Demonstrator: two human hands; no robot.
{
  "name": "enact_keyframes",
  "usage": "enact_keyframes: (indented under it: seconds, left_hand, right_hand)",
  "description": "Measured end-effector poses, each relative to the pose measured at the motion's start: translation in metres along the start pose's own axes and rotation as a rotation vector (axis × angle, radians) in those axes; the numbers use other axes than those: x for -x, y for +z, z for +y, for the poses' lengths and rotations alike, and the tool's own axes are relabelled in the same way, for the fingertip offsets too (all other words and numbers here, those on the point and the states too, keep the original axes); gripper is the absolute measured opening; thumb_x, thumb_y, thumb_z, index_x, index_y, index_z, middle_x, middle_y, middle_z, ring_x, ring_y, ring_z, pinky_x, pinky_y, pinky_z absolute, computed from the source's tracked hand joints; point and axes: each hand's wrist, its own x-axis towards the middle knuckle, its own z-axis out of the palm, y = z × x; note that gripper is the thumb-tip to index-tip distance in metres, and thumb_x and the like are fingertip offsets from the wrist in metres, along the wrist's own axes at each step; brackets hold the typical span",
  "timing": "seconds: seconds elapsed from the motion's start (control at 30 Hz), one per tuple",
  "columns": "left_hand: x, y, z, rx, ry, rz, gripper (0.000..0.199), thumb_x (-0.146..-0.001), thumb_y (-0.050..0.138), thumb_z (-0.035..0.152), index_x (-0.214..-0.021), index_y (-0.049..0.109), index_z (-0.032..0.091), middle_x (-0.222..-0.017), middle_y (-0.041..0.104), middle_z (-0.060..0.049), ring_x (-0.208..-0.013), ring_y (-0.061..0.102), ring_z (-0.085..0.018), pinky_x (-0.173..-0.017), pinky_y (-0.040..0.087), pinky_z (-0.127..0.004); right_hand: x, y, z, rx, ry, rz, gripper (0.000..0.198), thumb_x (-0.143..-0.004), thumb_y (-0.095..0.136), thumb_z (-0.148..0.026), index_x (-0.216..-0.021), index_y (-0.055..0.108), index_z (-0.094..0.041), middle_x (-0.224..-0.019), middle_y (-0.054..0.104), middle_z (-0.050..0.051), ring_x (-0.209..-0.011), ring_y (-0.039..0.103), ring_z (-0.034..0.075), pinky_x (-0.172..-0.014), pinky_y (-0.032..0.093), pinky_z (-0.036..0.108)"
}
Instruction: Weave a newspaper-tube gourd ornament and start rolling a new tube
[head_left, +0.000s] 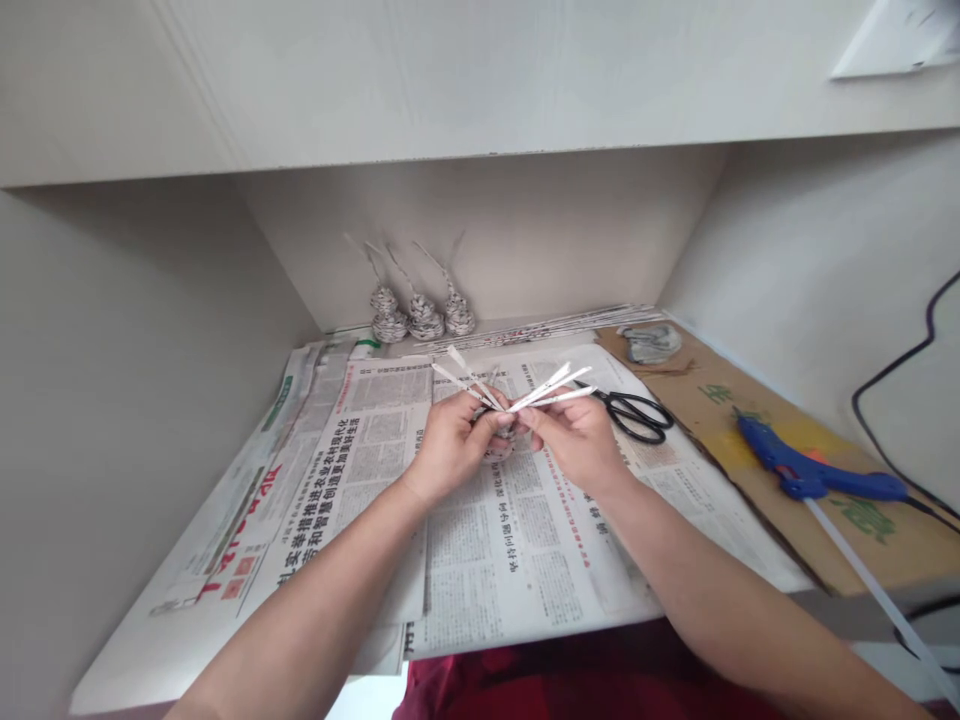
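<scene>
Between my two hands is a small woven piece of rolled newspaper (501, 446), its body mostly hidden behind the fingers. Several flattened paper strips (553, 385) fan up and out from its top, to the left and to the right. My left hand (459, 432) pinches it from the left, the thumb pressed near the base of the strips. From the right, my right hand (576, 432) grips the strips between thumb and fingers. Black-handled scissors (637, 415) lie just right of my right hand, their blades partly behind it.
Three woven paper gourds (426, 318) with long stems stand at the back wall. Thin paper rods (547, 325) lie beside them. Newspaper sheets (360, 440) cover the table. On cardboard (720, 450) at right rest a blue glue gun (817, 465), its cord trailing right, and a crumpled grey wad (652, 343).
</scene>
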Motion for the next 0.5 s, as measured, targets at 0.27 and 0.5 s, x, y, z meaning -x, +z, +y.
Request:
enact_keyframes:
  seconds: [0.27, 0.5]
  left_hand:
    - [-0.003, 0.0, -0.001, 0.115, -0.03, 0.03, 0.019, -0.077, 0.072, 0.032, -0.079, 0.066, 0.014, -0.079, 0.068, -0.003, -0.064, 0.066, -0.013, -0.061, 0.06, -0.025]
    - [-0.003, -0.002, -0.002, 0.099, 0.0, 0.017, 0.012, -0.078, 0.071, 0.026, -0.079, 0.069, 0.014, -0.077, 0.071, -0.003, -0.06, 0.065, -0.011, -0.056, 0.056, -0.022]
  right_hand:
    - [-0.001, -0.001, -0.009, -0.056, 0.017, 0.003, 0.02, -0.074, 0.075, -0.035, -0.079, 0.068, -0.017, -0.068, 0.065, 0.001, -0.057, 0.056, 0.012, -0.046, 0.042, 0.023]
    - [0.0, 0.001, -0.006, -0.13, 0.077, 0.026, 0.026, -0.07, 0.079, -0.036, -0.073, 0.062, -0.017, -0.058, 0.062, -0.003, -0.046, 0.048, 0.009, -0.043, 0.036, 0.023]
